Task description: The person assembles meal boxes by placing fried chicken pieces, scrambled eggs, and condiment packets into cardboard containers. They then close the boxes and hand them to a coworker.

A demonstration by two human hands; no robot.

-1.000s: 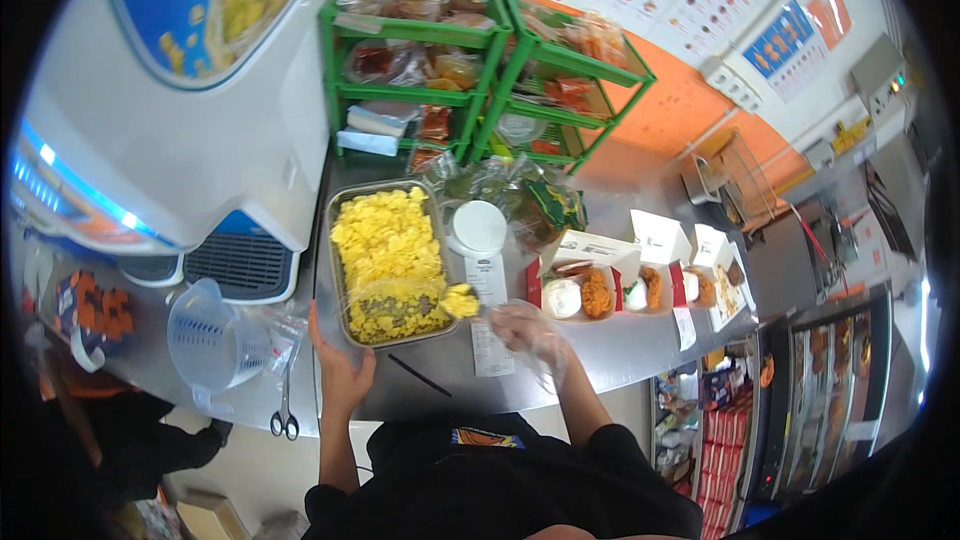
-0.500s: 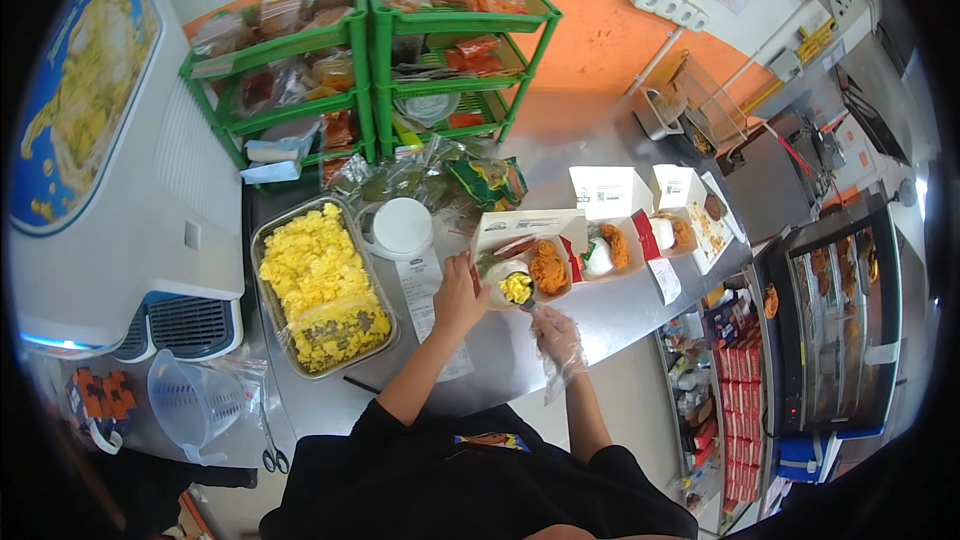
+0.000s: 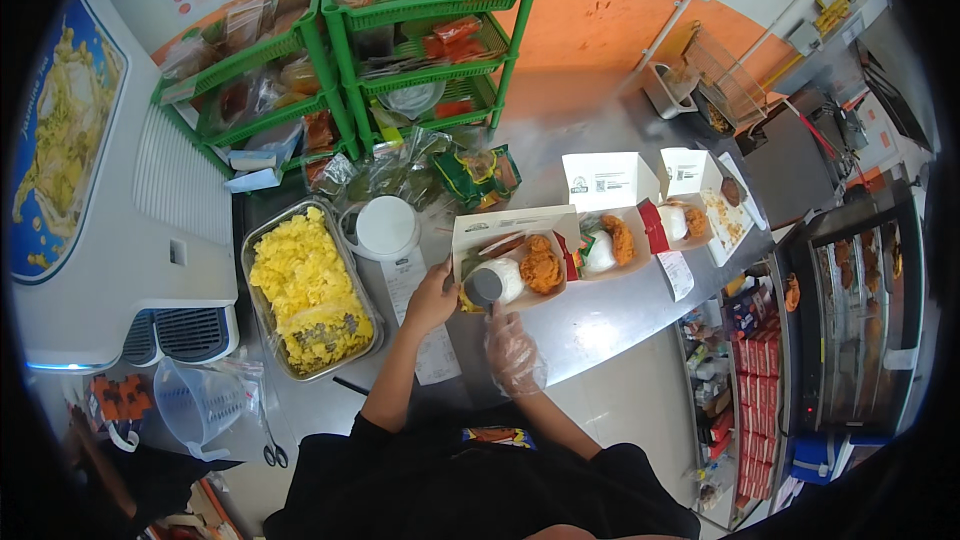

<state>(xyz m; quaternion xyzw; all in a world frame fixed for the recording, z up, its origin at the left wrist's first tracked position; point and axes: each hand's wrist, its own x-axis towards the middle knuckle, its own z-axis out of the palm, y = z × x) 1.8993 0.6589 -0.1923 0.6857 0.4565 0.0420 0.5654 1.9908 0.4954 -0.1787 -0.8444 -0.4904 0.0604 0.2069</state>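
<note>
My left hand (image 3: 430, 301) grips the left edge of an open cardboard food box (image 3: 512, 226), its fingertips partly hidden by the wall. In that box sit a mound of white rice (image 3: 511, 278) and a piece of fried chicken (image 3: 541, 266). My right hand (image 3: 514, 354), in a clear plastic glove, is closed round the handle of a small dark scoop (image 3: 483, 286). The scoop is turned over above the box's left part, its round back upward. Some yellow scrambled egg (image 3: 468, 305) shows beneath it. More scrambled egg (image 3: 303, 265) fills a metal tray (image 3: 379, 342) on the left.
Two more open boxes (image 3: 609, 181) (image 3: 688, 168) with rice and chicken stand to the right. A white lidded tub (image 3: 387, 227) and paper receipts (image 3: 437, 355) lie between tray and box. Green racks (image 3: 430, 7) stand behind; scissors (image 3: 274, 454) and a clear jug (image 3: 203, 405) lie at left.
My right hand has moved left and turned the scoop over; the egg it held upright is now down at the box's left side. My left hand still holds the box edge. The view has shifted slightly.
</note>
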